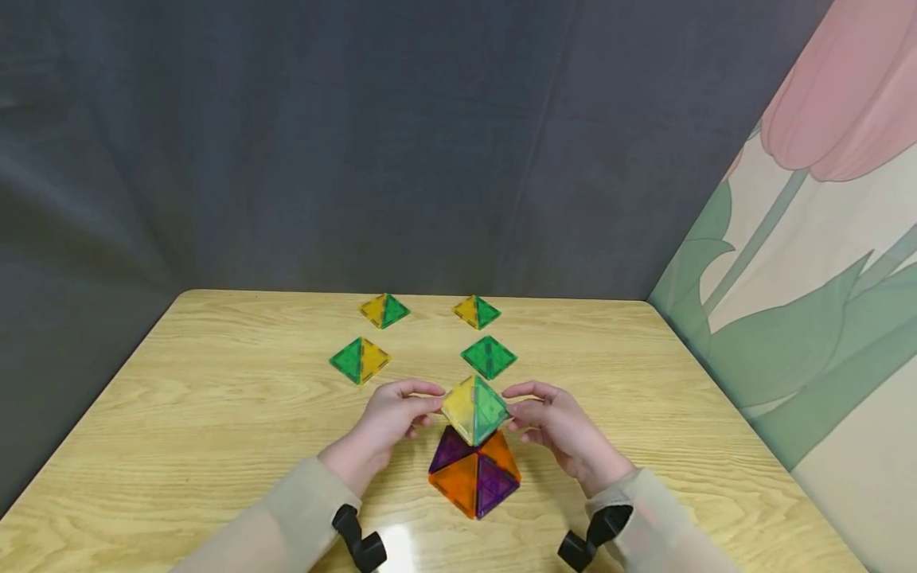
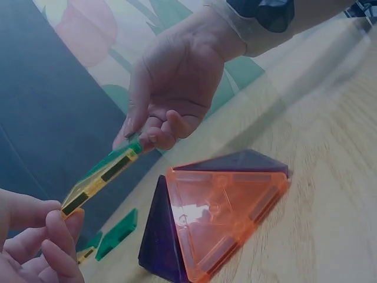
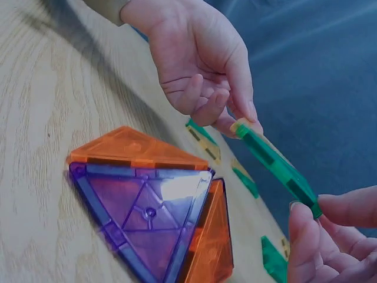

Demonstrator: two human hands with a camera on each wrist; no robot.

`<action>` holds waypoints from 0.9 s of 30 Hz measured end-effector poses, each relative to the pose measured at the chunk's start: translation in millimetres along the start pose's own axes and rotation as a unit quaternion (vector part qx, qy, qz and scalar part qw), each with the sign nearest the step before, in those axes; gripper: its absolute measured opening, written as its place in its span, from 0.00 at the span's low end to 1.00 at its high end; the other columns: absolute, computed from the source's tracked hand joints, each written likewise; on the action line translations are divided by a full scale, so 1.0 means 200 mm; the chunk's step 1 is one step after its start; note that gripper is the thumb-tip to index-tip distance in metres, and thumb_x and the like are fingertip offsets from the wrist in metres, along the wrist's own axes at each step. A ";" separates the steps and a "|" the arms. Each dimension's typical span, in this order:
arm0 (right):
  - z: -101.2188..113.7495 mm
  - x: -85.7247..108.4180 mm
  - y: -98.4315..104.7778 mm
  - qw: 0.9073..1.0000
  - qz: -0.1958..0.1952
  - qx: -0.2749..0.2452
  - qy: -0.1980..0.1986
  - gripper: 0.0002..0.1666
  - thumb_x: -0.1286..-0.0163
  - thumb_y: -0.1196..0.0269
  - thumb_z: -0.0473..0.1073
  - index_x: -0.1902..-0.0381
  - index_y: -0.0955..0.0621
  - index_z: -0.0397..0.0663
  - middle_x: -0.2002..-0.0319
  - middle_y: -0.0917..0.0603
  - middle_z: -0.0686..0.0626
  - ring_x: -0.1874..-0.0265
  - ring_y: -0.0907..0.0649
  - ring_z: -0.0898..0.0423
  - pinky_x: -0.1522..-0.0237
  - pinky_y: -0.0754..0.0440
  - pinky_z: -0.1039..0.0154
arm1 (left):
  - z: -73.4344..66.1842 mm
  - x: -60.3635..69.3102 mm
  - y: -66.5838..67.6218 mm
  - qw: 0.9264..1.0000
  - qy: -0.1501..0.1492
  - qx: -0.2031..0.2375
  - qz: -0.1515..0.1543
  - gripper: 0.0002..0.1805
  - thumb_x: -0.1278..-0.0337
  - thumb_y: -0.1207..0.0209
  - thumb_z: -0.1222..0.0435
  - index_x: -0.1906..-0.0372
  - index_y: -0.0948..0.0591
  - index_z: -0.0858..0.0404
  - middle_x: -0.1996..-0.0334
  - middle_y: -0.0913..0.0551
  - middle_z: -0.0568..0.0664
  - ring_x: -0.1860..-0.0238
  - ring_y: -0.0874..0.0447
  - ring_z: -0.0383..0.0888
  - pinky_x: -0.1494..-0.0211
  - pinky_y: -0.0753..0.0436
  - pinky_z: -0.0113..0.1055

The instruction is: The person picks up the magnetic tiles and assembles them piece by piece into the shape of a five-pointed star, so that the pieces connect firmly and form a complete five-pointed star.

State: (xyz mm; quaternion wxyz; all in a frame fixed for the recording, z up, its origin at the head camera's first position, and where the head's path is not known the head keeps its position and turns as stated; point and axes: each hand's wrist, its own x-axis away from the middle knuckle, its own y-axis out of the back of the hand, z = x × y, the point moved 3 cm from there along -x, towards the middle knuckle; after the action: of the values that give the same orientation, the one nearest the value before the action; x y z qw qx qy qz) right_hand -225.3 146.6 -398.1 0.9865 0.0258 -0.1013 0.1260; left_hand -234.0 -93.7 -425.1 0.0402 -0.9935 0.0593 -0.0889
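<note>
My left hand (image 1: 387,426) pinches the yellow corner of a yellow-and-green tile pair (image 1: 475,410), and my right hand (image 1: 566,434) pinches its green corner. The pair is held in the air, just above an orange-and-purple pyramid-like shape (image 1: 475,481) on the table. In the left wrist view the pair (image 2: 103,177) is seen edge-on, tilted, apart from the orange face (image 2: 218,218). The right wrist view shows the purple face (image 3: 147,215) below the raised pair (image 3: 277,168).
Behind the hands lie yellow-and-green tile pairs at back left (image 1: 384,310), back right (image 1: 476,311) and mid left (image 1: 360,360), and an all-green pair (image 1: 489,356) at mid right. A dark cloth (image 1: 401,143) hangs behind the wooden table (image 1: 215,414); a flowered wall stands at right.
</note>
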 end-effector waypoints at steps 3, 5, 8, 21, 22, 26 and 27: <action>-0.03 -0.01 0.01 1.000 -0.005 -0.006 -0.007 0.18 0.28 0.43 0.33 0.43 0.25 0.31 0.69 0.17 0.47 0.70 0.16 0.54 0.72 0.19 0.69 | 0.02 -0.01 -0.01 1.000 -0.001 -0.009 0.006 0.10 0.40 0.35 0.69 0.54 0.13 0.67 0.64 0.15 0.51 0.76 0.22 0.41 0.78 0.33 0.27; -0.05 -0.02 0.02 1.000 -0.005 -0.012 -0.012 0.17 0.28 0.43 0.33 0.44 0.25 0.30 0.69 0.17 0.47 0.72 0.17 0.56 0.73 0.20 0.70 | 0.02 -0.02 -0.02 1.000 -0.001 -0.013 0.010 0.10 0.39 0.35 0.69 0.54 0.13 0.67 0.63 0.15 0.52 0.76 0.22 0.41 0.78 0.33 0.28; -0.07 -0.03 0.03 1.000 -0.005 -0.024 -0.016 0.15 0.28 0.43 0.32 0.46 0.24 0.31 0.69 0.17 0.47 0.73 0.18 0.57 0.75 0.22 0.72 | 0.04 -0.04 -0.03 1.000 0.005 -0.019 0.013 0.10 0.39 0.36 0.69 0.54 0.14 0.67 0.65 0.15 0.52 0.77 0.23 0.40 0.77 0.33 0.28; -0.17 -0.08 0.04 0.998 -0.001 -0.048 -0.037 0.13 0.29 0.41 0.31 0.49 0.22 0.31 0.72 0.17 0.49 0.77 0.19 0.60 0.77 0.22 0.73 | 0.13 -0.08 -0.04 0.999 0.011 -0.045 0.006 0.09 0.39 0.36 0.71 0.56 0.13 0.69 0.67 0.15 0.51 0.79 0.22 0.39 0.77 0.31 0.28; -0.18 -0.08 0.03 0.998 -0.001 -0.047 -0.037 0.12 0.29 0.41 0.31 0.50 0.22 0.32 0.72 0.17 0.49 0.77 0.19 0.60 0.77 0.22 0.73 | 0.13 -0.08 -0.04 0.999 0.009 -0.045 0.008 0.09 0.39 0.37 0.71 0.56 0.14 0.69 0.66 0.14 0.51 0.79 0.22 0.39 0.77 0.31 0.28; -0.19 -0.09 0.03 0.998 0.005 -0.040 -0.042 0.11 0.29 0.41 0.32 0.51 0.21 0.33 0.72 0.17 0.49 0.77 0.19 0.60 0.78 0.23 0.73 | 0.13 -0.07 -0.05 0.999 0.010 -0.049 0.011 0.08 0.39 0.37 0.71 0.57 0.14 0.70 0.67 0.14 0.51 0.79 0.21 0.39 0.77 0.30 0.28; -0.19 -0.09 0.03 0.998 0.007 -0.039 -0.042 0.11 0.28 0.41 0.32 0.51 0.21 0.33 0.71 0.17 0.49 0.77 0.19 0.60 0.78 0.23 0.73 | 0.13 -0.07 -0.05 0.999 0.011 -0.051 0.012 0.08 0.39 0.37 0.71 0.56 0.14 0.70 0.67 0.14 0.51 0.79 0.21 0.39 0.77 0.30 0.28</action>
State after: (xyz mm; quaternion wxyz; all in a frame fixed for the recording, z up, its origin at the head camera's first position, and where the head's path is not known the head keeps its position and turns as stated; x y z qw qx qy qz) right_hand -236.1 150.3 -438.5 0.9807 -0.0083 -0.1480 0.1279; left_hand -242.2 -80.3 -451.3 -0.0099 -0.9924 0.0760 -0.0964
